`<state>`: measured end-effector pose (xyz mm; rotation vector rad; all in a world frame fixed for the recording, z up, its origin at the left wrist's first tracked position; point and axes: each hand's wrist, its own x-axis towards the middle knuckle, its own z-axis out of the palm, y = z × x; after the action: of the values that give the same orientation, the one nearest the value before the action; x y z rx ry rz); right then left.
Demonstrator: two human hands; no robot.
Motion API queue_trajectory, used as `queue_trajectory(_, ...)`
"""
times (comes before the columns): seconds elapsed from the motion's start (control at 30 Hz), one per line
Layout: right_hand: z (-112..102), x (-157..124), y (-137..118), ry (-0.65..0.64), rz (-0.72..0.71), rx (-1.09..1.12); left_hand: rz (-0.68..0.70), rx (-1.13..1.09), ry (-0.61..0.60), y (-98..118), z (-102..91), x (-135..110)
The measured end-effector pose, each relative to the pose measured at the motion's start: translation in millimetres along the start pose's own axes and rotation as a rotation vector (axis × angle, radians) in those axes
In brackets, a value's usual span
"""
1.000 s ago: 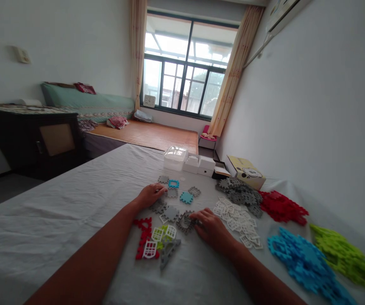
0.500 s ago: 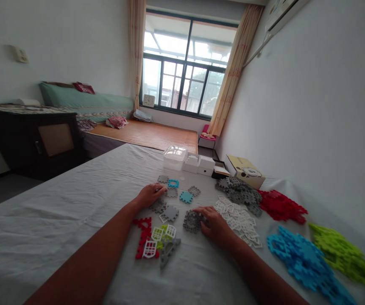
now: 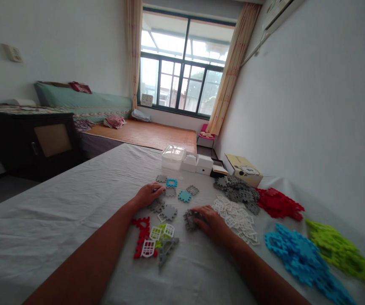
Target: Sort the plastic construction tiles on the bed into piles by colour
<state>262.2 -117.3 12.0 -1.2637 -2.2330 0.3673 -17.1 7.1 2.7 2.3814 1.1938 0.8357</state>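
My right hand (image 3: 213, 219) lies over a small stack of grey toothed building pieces (image 3: 190, 221), its thumb and fingers closed about the near edge. My left hand (image 3: 149, 195) rests on the cloth with its fingers curled together. Its fingertips are beside a grey frame piece (image 3: 170, 192); whatever they may hold is hidden. Close by lie a blue frame piece (image 3: 171, 182), a turquoise plate (image 3: 184, 196) and a light grey plate (image 3: 170, 212). Nearer me are red pieces (image 3: 143, 228), a white window piece (image 3: 148, 248) and a grey triangular piece (image 3: 168, 250).
On the right lie piles of white window pieces (image 3: 235, 216), grey pieces (image 3: 240, 191), red pieces (image 3: 279, 203), blue pieces (image 3: 306, 256) and lime pieces (image 3: 341, 250). A clear plastic box (image 3: 173, 157), a white box (image 3: 204, 164) and a yellow box (image 3: 243, 169) stand behind.
My right thumb has moved inward over the grey stack. My left hand stays in nearly the same place, and the whole view has shifted slightly.
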Motion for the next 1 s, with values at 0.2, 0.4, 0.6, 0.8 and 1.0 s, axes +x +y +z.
queue_trajectory(0.2,3,1,7,0.126,0.092,0.137,-0.012,-0.017,0.003,-1,0.1,1)
queue_trajectory(0.4,-2,2,14,0.209,0.165,0.186,-0.019,-0.02,0.007,-1,0.7,1)
queue_trajectory(0.6,-2,1,13,0.175,0.256,0.259,-0.029,-0.037,0.0,1,-0.5,1)
queue_trajectory(0.8,-18,-3,14,0.134,0.283,0.405,-0.036,-0.036,-0.004,5,-3.4,0)
queue_trajectory(1.0,-99,-18,57,0.222,0.359,0.224,0.0,-0.002,0.007,6,-3.7,0)
